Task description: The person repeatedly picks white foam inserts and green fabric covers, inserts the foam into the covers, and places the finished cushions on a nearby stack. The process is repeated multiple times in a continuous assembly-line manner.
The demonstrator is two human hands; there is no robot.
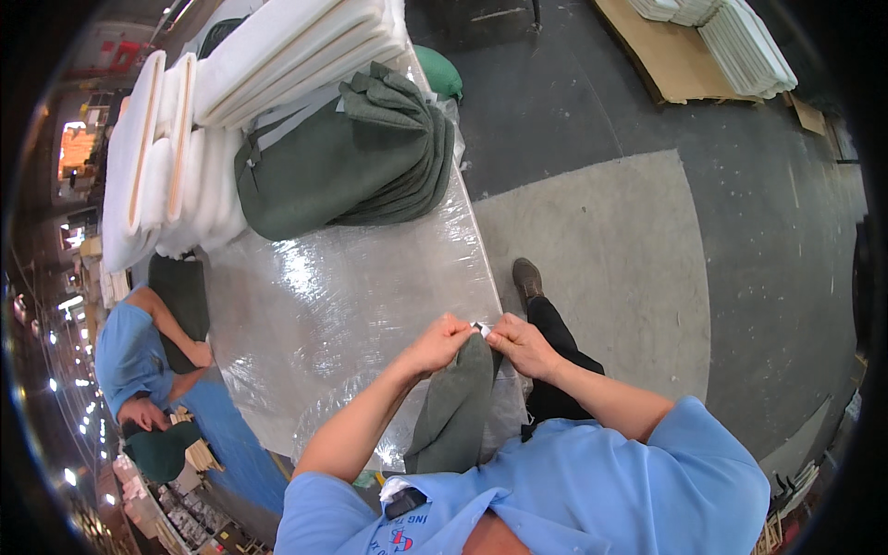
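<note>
My left hand [441, 340] and my right hand [520, 343] meet at the near right corner of the table, both pinching a small white tag [482, 328] at the top end of a dark green fabric piece [456, 407]. The green piece hangs down from my fingers toward my chest, over the table edge. My forearms come up from the lower edge in light blue sleeves.
The table [351, 296] is wrapped in shiny clear plastic. At its far end lie a stack of folded green fabric [342, 162] and white foam pads [185, 139]. Another person in blue [139, 356] stands at the left side. Grey floor lies to the right, with a pallet of white pads [740, 42].
</note>
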